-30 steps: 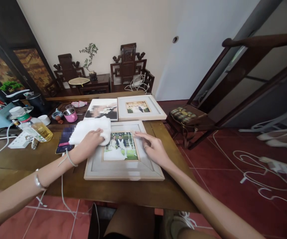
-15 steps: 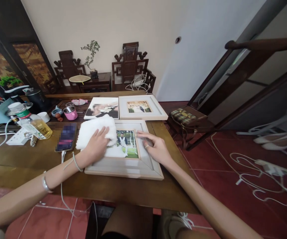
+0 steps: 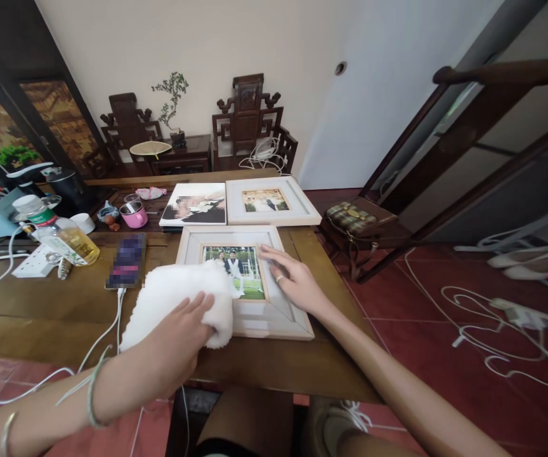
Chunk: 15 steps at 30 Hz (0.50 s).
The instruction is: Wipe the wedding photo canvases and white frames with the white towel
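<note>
phone (image 3: pixel 126 260) blocks L of frame (image 3: pixel 255 312), tbl (image 3: pixel 286 365) front free

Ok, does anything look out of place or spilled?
No spill or damage shows around the nearest frame. Oddest is the white cable bunched loosely on the carved chair beyond the table, an untidy spot for it.

From here the cloth (image 3: pixel 174 295) looks fluffy and matt, the picture frame (image 3: pixel 269 327) pale and smooth, the table (image 3: pixel 274 365) glossy brown wood, the drink bottle (image 3: pixel 77 244) clear shiny plastic.
</note>
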Each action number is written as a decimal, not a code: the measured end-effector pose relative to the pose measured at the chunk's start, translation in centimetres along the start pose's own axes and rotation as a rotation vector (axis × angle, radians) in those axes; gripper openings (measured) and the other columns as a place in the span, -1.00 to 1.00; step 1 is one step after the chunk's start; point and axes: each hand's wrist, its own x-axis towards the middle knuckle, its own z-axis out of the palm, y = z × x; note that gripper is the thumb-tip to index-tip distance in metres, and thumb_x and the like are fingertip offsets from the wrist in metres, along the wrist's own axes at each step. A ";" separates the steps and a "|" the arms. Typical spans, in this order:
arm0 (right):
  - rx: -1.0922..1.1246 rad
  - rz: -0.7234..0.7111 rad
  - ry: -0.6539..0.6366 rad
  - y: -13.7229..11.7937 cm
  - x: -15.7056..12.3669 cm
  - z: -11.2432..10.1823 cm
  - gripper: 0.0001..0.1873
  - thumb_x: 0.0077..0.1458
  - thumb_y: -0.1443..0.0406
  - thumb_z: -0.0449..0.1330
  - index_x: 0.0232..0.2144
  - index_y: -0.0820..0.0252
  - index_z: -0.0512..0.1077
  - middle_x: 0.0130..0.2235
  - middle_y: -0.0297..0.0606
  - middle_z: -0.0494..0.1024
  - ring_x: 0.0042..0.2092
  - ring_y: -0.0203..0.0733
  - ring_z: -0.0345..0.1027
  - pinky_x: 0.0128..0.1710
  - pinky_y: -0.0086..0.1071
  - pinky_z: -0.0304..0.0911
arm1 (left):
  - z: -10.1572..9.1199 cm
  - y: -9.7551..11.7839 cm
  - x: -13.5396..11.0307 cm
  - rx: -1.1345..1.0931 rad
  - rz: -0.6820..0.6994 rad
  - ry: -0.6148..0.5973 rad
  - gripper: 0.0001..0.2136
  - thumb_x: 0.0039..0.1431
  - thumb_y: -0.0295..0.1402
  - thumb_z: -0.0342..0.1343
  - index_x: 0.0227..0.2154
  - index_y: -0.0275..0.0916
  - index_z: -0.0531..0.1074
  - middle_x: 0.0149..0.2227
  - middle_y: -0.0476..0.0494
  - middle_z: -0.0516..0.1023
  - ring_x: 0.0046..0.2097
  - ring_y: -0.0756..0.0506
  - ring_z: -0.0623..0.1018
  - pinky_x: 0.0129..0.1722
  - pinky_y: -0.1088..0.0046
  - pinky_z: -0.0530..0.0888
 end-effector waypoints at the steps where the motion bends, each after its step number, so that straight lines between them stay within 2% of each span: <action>1: -0.020 -0.020 -0.018 0.0 0.0 -0.1 -0.55 0.11 0.42 0.04 0.01 0.06 0.46 0.22 -0.22 0.36 0.25 -0.10 0.19 0.26 -0.01 0.08 | 0.0 -0.2 0.4 0.002 -0.003 0.007 -0.70 0.04 -0.64 0.00 -0.18 -0.31 0.48 0.29 -0.34 0.18 0.32 -0.27 0.15 0.24 0.19 0.24; 3: -0.057 -0.063 -0.062 0.0 0.0 -0.1 -0.56 0.15 0.40 0.03 0.05 0.05 0.43 0.24 -0.22 0.31 0.27 -0.09 0.15 0.27 0.01 0.06 | -0.2 -1.2 1.8 0.023 -0.024 0.026 -0.69 0.04 -0.64 0.00 -0.16 -0.33 0.47 0.28 -0.38 0.18 0.30 -0.27 0.19 0.22 0.19 0.27; 5: -0.090 -0.095 -0.099 0.0 0.1 -0.2 -0.59 0.18 0.37 0.01 0.05 0.07 0.43 0.22 -0.20 0.36 0.26 -0.09 0.17 0.26 0.03 0.08 | -0.4 -2.8 3.9 0.068 -0.067 0.047 -0.67 0.03 -0.63 0.01 -0.12 -0.38 0.46 0.28 -0.44 0.16 0.29 -0.30 0.21 0.22 0.15 0.26; 10: -0.158 -0.087 -0.129 0.0 0.2 -0.2 -0.60 0.23 0.28 0.01 0.08 0.11 0.40 0.20 -0.13 0.38 0.26 -0.06 0.17 0.25 0.06 0.09 | -0.2 -7.1 9.0 0.208 -0.194 0.183 -0.62 0.06 -0.64 -0.04 -0.03 -0.44 0.42 0.31 -0.49 0.07 0.33 -0.35 0.10 0.25 0.02 0.15; 12: -0.169 -0.081 -0.131 0.1 0.2 -0.2 -0.58 0.23 0.27 0.01 0.11 0.12 0.38 0.21 -0.13 0.36 0.27 -0.04 0.16 0.26 0.06 0.08 | -0.1 -7.6 9.7 0.238 -0.192 0.195 -0.61 0.06 -0.65 -0.06 -0.03 -0.44 0.41 0.31 -0.49 0.07 0.34 -0.35 0.08 0.26 0.01 0.13; 15: -0.180 -0.092 -0.136 0.1 0.2 -0.1 -0.57 0.22 0.27 0.02 0.12 0.12 0.37 0.22 -0.14 0.35 0.26 -0.04 0.16 0.26 0.06 0.08 | -0.3 -6.3 8.4 0.240 -0.167 0.084 -0.64 0.04 -0.65 -0.03 -0.09 -0.44 0.45 0.30 -0.50 0.10 0.33 -0.37 0.10 0.25 0.02 0.13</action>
